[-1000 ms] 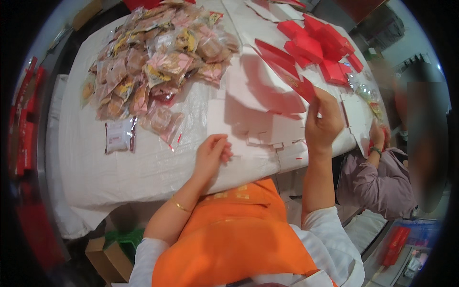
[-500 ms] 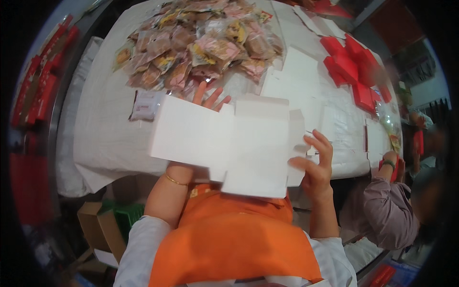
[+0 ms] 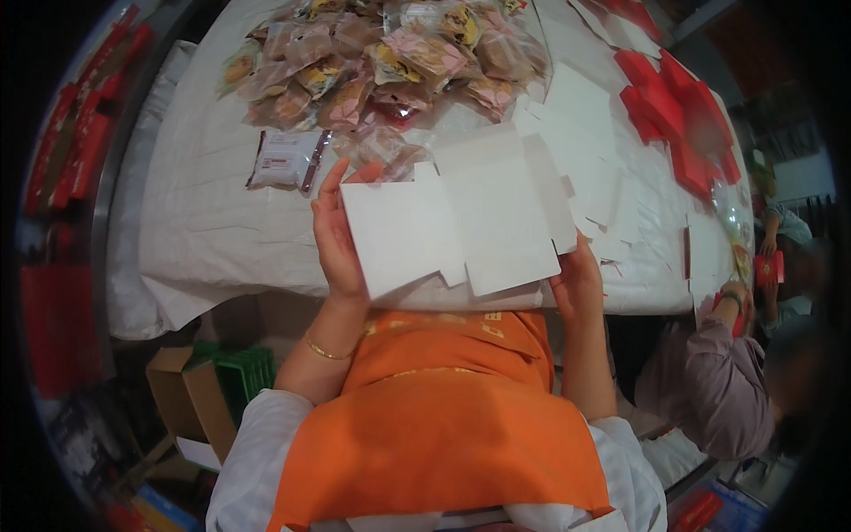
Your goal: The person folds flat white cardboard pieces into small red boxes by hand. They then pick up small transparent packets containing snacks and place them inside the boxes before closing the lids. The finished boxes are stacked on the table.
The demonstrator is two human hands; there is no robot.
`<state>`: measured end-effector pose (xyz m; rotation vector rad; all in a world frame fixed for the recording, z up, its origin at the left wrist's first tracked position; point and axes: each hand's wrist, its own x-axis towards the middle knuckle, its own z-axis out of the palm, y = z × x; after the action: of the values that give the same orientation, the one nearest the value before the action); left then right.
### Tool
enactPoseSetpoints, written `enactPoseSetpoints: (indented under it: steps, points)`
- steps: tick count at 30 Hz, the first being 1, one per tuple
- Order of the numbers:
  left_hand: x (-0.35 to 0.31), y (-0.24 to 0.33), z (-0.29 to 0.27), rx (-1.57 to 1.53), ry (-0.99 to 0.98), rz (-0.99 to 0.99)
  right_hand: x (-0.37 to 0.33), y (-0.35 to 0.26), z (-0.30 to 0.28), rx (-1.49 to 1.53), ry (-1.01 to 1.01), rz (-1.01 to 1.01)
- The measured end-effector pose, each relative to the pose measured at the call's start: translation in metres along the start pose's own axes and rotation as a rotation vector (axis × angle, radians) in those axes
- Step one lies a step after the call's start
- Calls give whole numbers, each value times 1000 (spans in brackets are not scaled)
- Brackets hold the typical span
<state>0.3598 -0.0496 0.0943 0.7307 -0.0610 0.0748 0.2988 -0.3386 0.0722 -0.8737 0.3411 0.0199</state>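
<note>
A partly unfolded white cardboard box (image 3: 514, 213) is held up between my two hands, over the near edge of the table. My left hand (image 3: 335, 244) grips its left panel, the thumb and fingertips along the outer side and top edge. At the lower right corner my right hand (image 3: 580, 277) is closed on the flap, some of its fingers hidden behind the cardboard. Beyond the box lies a small white pouch (image 3: 285, 160) with dark ends, and near it a clear packet (image 3: 381, 151).
A heap of wrapped snack packets (image 3: 399, 62) covers the far part of the table (image 3: 222, 239). More flat white cardboard (image 3: 581, 115) lies right of it, then red boxes (image 3: 665, 111). At the right a co-worker's sleeve (image 3: 709, 381) shows. A brown carton (image 3: 186, 399) stands lower left.
The cardboard has moved up, away from my apron. My left hand shifted from behind it to its left edge. My right hand, with fingers apart before, has closed on the right flap.
</note>
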Motion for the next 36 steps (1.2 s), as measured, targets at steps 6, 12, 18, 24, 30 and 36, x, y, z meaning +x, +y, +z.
enactPoseSetpoints:
  steps: [6,12,18,24,30,36]
  points:
    - [-7,-26,-8,495,-304,272,5,-5,-2,-652,154,-112]
    - [-13,-21,35,800,-167,224,-27,-23,44,-1681,42,-1204]
    - [-6,-30,56,863,-99,197,-55,9,85,-1501,-308,-1129]
    - [-3,-23,40,920,-251,126,-40,23,72,-1363,-177,-979]
    - [0,5,9,840,-602,-188,-32,19,71,-1289,-161,-858]
    - [-7,1,10,676,-407,-433,-32,17,70,-1272,-193,-739]
